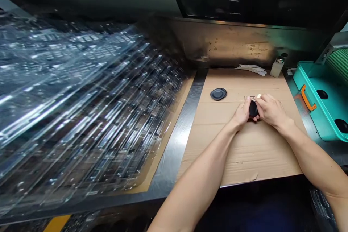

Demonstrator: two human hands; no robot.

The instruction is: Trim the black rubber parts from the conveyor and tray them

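Over the cardboard sheet [212, 141], my left hand [241, 111] grips a small black molded part [253, 108] between thumb and fingers. My right hand [269, 108] is closed, its thumb and fingertips pressed at the upper right edge of that part. A small pale piece [259, 95] shows above the right fingers; what it is I cannot make out. Much of the black part is hidden by both hands. To the left, apart from the hands, a dark round molded piece [218, 94] with a raised rim and a small tab lies flat on the cardboard.
A tall stack of clear plastic trays [108, 116] fills the left side. Behind the cardboard lie a white glove [252, 69] and a bottle with a metal cap [277, 66]. At right stands a teal bin [315, 105] with an orange handle [308, 98], holding black round pieces [322, 94].
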